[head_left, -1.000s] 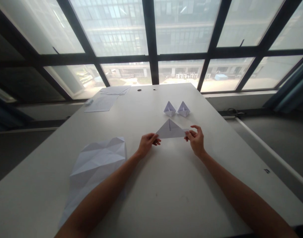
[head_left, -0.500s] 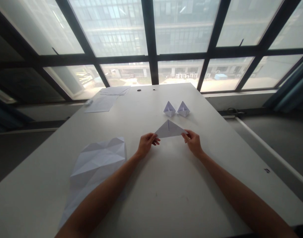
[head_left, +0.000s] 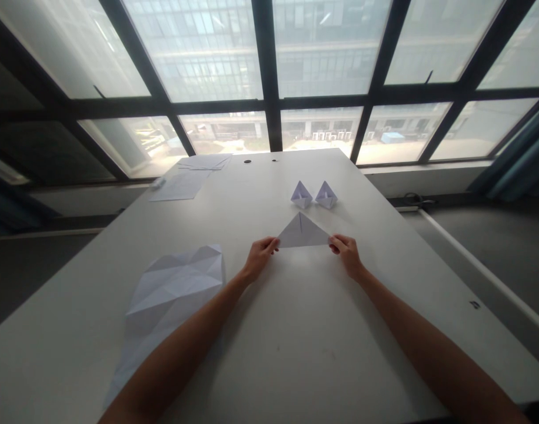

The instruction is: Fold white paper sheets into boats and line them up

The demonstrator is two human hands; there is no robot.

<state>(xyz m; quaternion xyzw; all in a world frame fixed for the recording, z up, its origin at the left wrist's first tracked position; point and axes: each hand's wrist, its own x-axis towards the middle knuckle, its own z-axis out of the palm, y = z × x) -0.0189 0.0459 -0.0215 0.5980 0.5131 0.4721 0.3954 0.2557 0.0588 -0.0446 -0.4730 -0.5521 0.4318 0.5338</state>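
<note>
A folded paper triangle (head_left: 303,232) sits over the table (head_left: 296,365), the left hand (head_left: 261,259) and right hand (head_left: 346,254) pinching its lower corners between closed fingers, arms reaching forward. The right fingers, spread a second ago, now curl close. Two paper boats (head_left: 313,195) stand just beyond; a creased paper sheet (head_left: 172,300) lies left.

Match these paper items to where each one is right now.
Items:
1. folded triangle
2. two paper boats
3. creased sheet
4. flat sheets

Places:
A. far end of the table
B. spread open by the left forearm
C. pinched between the left hand and right hand
D. side by side just beyond the hands

Pairs: 1-C, 2-D, 3-B, 4-A
</note>
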